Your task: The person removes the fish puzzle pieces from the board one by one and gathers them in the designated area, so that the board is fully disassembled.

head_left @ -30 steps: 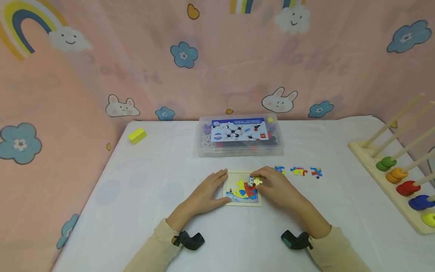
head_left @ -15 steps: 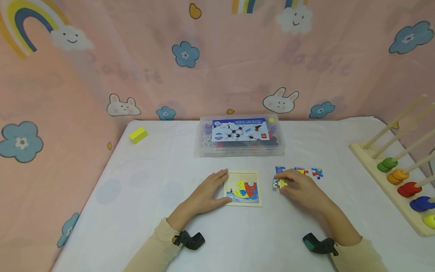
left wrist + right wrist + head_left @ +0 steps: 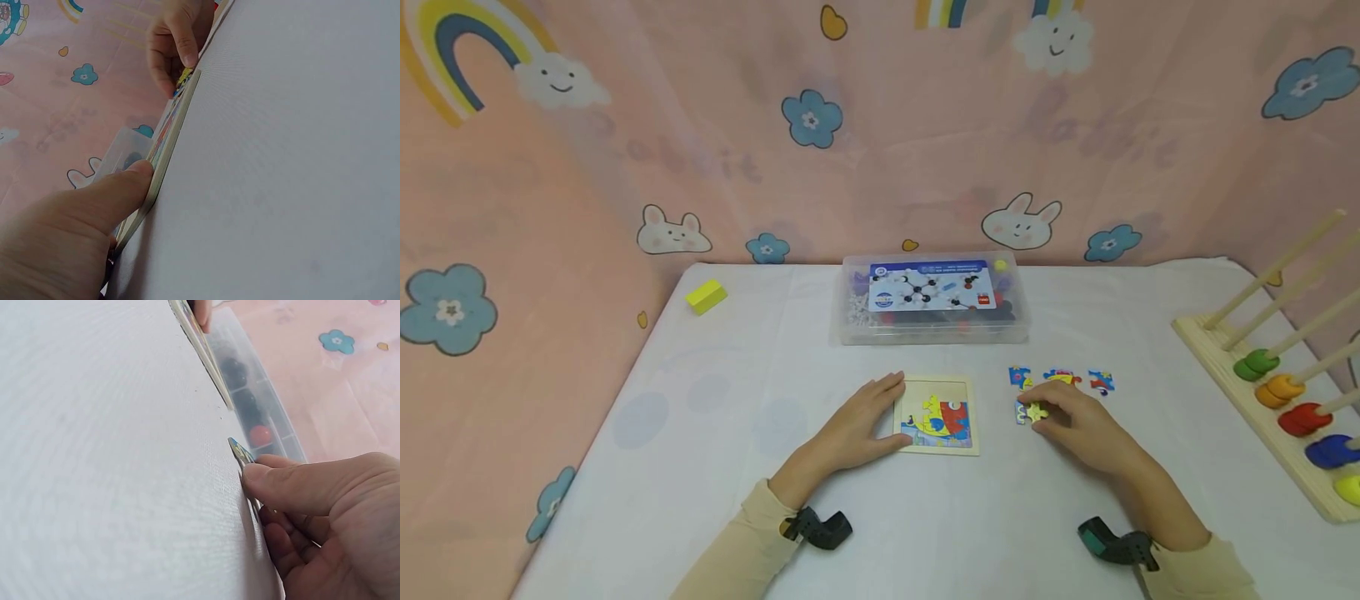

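Note:
A square wooden puzzle tray lies on the white cloth, its lower part filled with joined yellow, red and blue pieces. My left hand rests along its left side, fingers stretched to the upper left corner and thumb at the lower left. In the left wrist view, the thumb lies on the tray's rim. To the right of the tray, my right hand pinches a yellow and blue puzzle piece between thumb and fingers, close over the cloth. The right wrist view shows this puzzle piece edge-on and tilted.
Loose puzzle pieces lie in a row just beyond the right hand. A clear plastic box with a molecule label stands at the back, and a yellow block at back left. A wooden peg rack with coloured discs is at right.
My right hand has moved right, away from over the tray to the cloth near the loose pieces, still pinching the puzzle piece. The left hand stays on the tray.

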Motion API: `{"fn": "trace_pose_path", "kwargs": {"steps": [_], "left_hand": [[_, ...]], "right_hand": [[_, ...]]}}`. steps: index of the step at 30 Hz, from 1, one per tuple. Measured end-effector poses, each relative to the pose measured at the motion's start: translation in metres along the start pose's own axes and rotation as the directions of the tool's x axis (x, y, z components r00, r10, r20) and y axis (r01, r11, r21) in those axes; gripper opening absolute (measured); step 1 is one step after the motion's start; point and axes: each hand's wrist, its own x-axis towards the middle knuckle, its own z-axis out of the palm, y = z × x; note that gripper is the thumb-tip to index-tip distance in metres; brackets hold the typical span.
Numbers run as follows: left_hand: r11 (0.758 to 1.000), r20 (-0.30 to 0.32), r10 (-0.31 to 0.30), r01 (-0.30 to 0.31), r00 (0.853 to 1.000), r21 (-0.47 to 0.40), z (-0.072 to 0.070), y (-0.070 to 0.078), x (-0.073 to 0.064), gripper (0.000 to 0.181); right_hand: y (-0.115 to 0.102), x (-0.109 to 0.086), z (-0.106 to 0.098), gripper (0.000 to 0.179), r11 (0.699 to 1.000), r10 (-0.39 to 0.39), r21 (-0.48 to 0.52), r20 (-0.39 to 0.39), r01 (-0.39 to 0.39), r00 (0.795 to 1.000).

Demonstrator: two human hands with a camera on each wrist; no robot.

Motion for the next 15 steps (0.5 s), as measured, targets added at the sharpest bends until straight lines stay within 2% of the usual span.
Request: {"fn": "trace_pose_path", "kwargs": {"steps": [15], "left_hand": [[1.000, 0.011, -0.014, 0.014, 1.000, -0.004, -0.0019, 0.0023, -0.0002, 0.079]], "right_hand": [[0.0052, -0.0006, 0.0059, 0.032, 1.000, 0.024, -0.004, -0.009, -0.024, 1.000]]}}
